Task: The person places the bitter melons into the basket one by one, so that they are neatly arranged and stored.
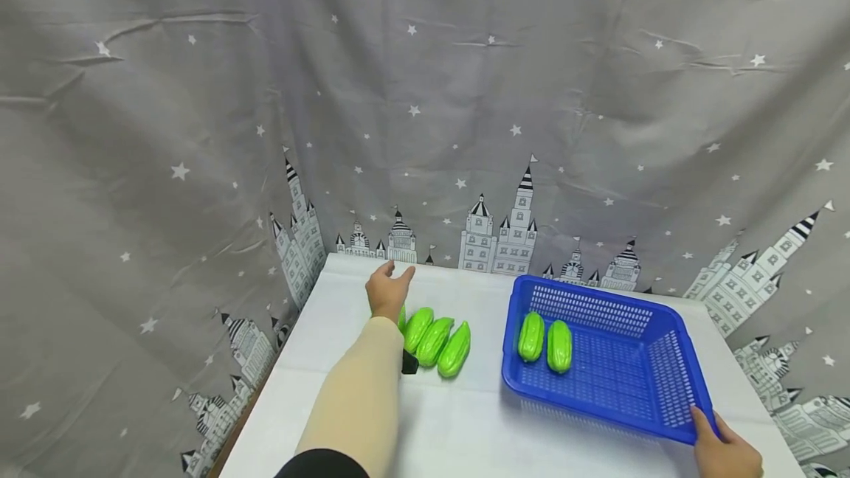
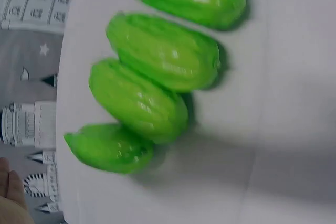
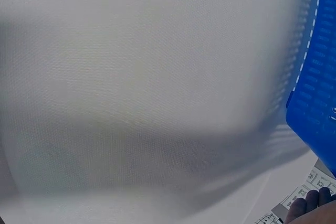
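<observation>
Green gourds (image 1: 434,343) beside the left hand's (image 1: 388,292) parted thumb and fingers might roll if bumped; right hand (image 1: 729,454) pinches basket (image 1: 614,371).

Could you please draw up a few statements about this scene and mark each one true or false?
1. Two glossy green, ridged, oblong objects lie in the blue rectangular perforated plastic basket. True.
2. Every green object is in the basket. False: four more lie on the white-covered table.
3. The right hand holds the basket near a corner. True.
4. In the head view, the basket stands left of the four loose green objects. False: it stands to their right.
5. The left hand holds nothing. True.
</observation>
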`<state>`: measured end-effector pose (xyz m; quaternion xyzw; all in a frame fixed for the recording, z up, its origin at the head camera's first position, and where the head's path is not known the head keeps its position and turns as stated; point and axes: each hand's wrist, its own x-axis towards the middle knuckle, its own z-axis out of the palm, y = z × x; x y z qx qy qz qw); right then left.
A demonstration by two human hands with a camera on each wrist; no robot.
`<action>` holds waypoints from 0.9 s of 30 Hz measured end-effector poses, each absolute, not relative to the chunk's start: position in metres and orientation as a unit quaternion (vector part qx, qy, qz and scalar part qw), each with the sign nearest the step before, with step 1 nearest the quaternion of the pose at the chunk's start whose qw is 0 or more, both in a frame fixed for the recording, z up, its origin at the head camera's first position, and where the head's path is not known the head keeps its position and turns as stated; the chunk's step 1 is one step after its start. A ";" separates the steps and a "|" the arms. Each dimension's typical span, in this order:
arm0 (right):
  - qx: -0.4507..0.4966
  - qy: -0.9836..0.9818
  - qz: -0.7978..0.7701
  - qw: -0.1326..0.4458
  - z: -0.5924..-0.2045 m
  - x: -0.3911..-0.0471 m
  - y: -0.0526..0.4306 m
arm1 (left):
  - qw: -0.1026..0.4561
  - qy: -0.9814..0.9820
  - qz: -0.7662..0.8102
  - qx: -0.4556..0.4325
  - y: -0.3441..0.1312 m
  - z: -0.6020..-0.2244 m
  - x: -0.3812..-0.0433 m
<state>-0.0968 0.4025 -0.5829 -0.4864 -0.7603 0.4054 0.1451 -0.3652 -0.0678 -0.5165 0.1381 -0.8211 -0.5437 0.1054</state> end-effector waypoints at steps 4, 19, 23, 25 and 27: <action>-0.492 -0.762 0.401 0.131 -0.583 -0.095 0.407 | 0.101 -0.824 -0.537 0.149 -0.076 -0.520 -0.366; -0.497 -0.754 0.413 0.121 -0.585 -0.096 0.404 | 0.048 -0.841 -0.495 0.215 -0.092 -0.557 -0.344; -0.494 -0.759 0.408 0.116 -0.584 -0.096 0.403 | 0.036 -0.847 -0.479 0.229 -0.094 -0.573 -0.337; -0.493 -0.758 0.409 0.120 -0.584 -0.096 0.403 | 0.033 -0.849 -0.474 0.233 -0.093 -0.579 -0.334; -0.492 -0.757 0.411 0.125 -0.584 -0.096 0.402 | 0.035 -0.850 -0.470 0.234 -0.092 -0.585 -0.331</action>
